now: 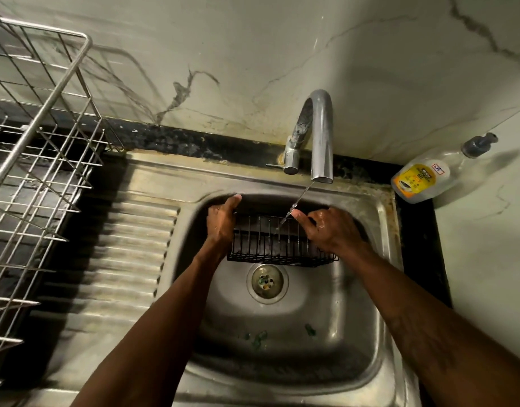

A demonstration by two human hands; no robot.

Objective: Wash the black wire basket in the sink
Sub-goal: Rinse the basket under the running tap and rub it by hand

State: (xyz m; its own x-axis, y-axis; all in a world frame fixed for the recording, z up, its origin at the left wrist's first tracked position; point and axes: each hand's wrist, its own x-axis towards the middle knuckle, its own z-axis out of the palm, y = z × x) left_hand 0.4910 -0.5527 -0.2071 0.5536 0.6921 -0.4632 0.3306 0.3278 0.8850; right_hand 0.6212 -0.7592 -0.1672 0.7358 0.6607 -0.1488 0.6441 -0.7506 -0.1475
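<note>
My left hand (222,221) grips the left end of the black wire basket (274,245), thumb lifted above its top rail. My right hand (326,227), wet and shiny, is clamped on the right end. I hold it at both ends, I'd say, so I can steady it and turn it as the water hits.

The basket hangs at the back of the sink (282,333), low in the basin and just beyond the drain (267,280). I can't tell whether its lower edge touches the steel. I have it under the thin stream of water (297,204) from the curved tap (321,136), which lands on the wires near my right thumb. I see nothing inside the basket, though a dark panel lies behind its bars.

The basin holds only a few small green scraps (258,339) near the front.

A pump bottle of dish soap (420,177) stands at the right back corner of the worktop, within reach. To the left, past the ribbed drainboard (135,245), stands a steel dish rack (38,142), probably where the basket would dry.
</note>
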